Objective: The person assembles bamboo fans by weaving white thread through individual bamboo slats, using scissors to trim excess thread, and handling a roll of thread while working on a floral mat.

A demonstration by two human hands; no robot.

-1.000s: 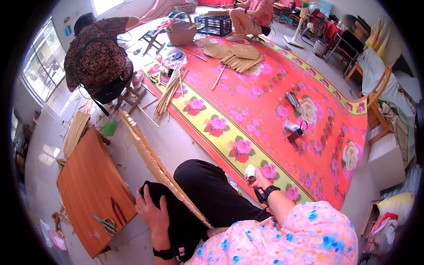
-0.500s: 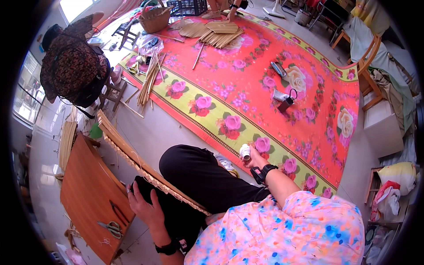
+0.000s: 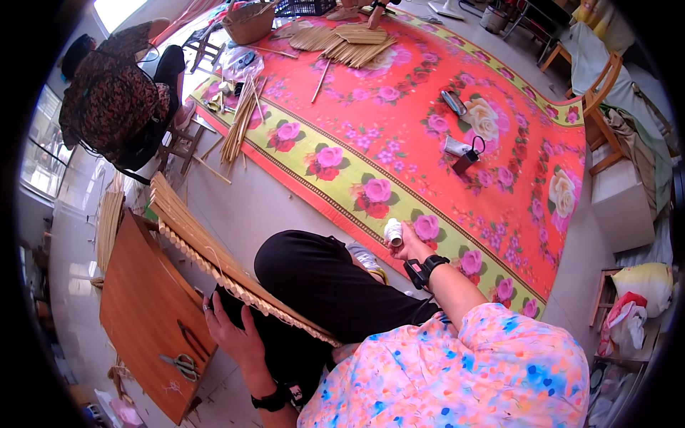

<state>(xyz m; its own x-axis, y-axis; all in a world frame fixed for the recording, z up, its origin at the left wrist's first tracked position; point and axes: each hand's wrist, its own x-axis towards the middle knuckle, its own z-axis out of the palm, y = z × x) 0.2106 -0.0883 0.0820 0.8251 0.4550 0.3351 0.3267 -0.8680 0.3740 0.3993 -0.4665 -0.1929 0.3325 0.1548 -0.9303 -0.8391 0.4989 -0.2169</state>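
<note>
My right hand is closed around a white spool of thread, held out past my right knee at the edge of the red cloth. Across my lap lies a long, curved strip of pale sticks joined side by side, its scalloped stick ends toward my left hand. A loose pale thread shows on this strip, partway along. My left hand has its fingers spread, with the fingertips close to the strip's lower edge. Whether they touch it I cannot tell.
Left of me a brown wooden board carries scissors and dark pliers. A flowered red cloth covers the floor ahead, bearing stick bundles and a fan-shaped stick piece. Another person sits at left; another person's hand reaches in.
The stick strip has tipped, so more of its broad face shows at the far end. My right hand with the spool has barely shifted. The seated person's dark-clothed leg has come into view.
</note>
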